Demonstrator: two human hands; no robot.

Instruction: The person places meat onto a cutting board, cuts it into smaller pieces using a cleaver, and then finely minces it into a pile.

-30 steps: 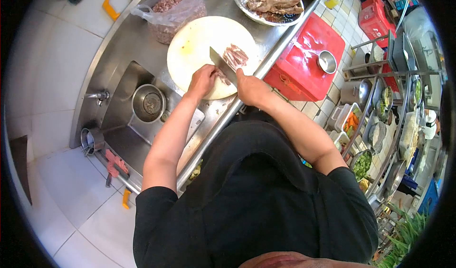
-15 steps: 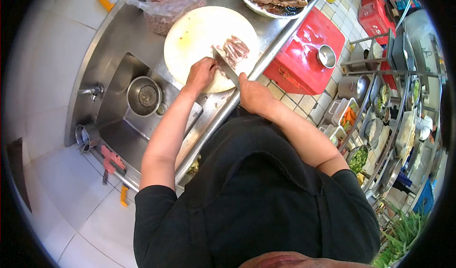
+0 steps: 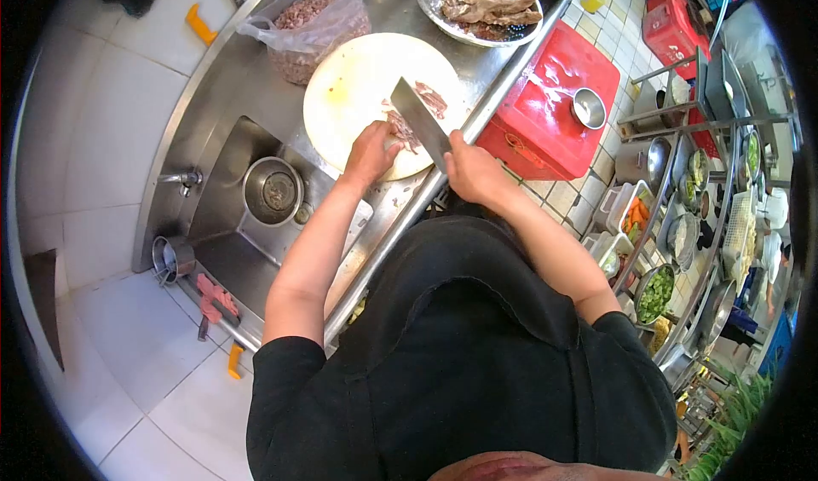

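My right hand (image 3: 475, 171) is closed round the handle of a cleaver (image 3: 419, 119), its broad blade slanting over the round white cutting board (image 3: 341, 132). Sliced meat (image 3: 432, 99) lies on the board, partly hidden by the blade. My left hand (image 3: 371, 155) is at the board's near left side, thumb apart from the fingers, its fingertips beside more of the cut meat (image 3: 400, 130). Whether they touch it is hard to tell.
A bag of chopped meat (image 3: 311, 29) and a bowl of large brown meat pieces (image 3: 486, 8) stand beyond the board. The sink (image 3: 217, 195) holds a metal pot (image 3: 273, 191). A red box (image 3: 545, 119) with a small metal bowl (image 3: 588, 108) stands to the right.
The cleaver has tilted so more of its flat side shows. My left hand has loosened from a curled grip, with the thumb spread. The whole view has shifted slightly.
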